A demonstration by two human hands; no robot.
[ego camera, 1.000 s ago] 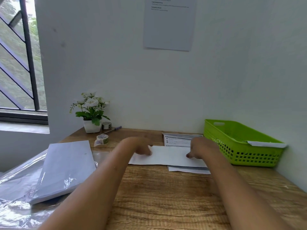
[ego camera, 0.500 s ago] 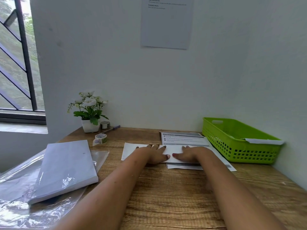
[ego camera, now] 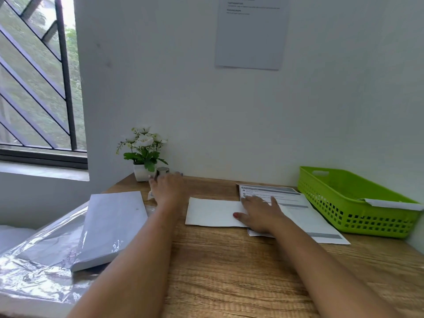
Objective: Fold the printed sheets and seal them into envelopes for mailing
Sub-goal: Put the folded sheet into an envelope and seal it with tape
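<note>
"Where are the hands?"

"The right hand [ego camera: 261, 214] lies flat on the white envelope [ego camera: 211, 212]. Its fingers [ego camera: 274, 200] are straight and spread apart, pressing down. They are not curled round anything."

"And the other one?"

"The left hand [ego camera: 168, 189] is reaching far back, near the little plant [ego camera: 144, 154] in the corner. It looks blurry. The fingers seem stretched out and a bit apart. I see nothing held in them. I cannot tell if they touch the small roll [ego camera: 163, 171] beside the pot."

"Where is the envelope?"

"In the middle of the tabletop [ego camera: 229, 271], lying flat. Its right end sits on top of the printed sheets [ego camera: 298, 203]. The sheets lie flat too, just beside the green basket [ego camera: 358, 216]."

"Is anything in the basket?"

"One white envelope-like piece [ego camera: 394, 204] rests across its near right edge."

"What is by the left arm?"

"A thick stack of paper [ego camera: 114, 226] sits on shiny clear plastic [ego camera: 34, 271] at the left side. A bit of a tape roll [ego camera: 151, 195] peeks out by the left wrist. The hand hides most of it."

"Anything else?"

"A sheet of paper [ego camera: 252, 31] hangs on the wall above. A window with dark bars [ego camera: 34, 88] is on the left."
</note>
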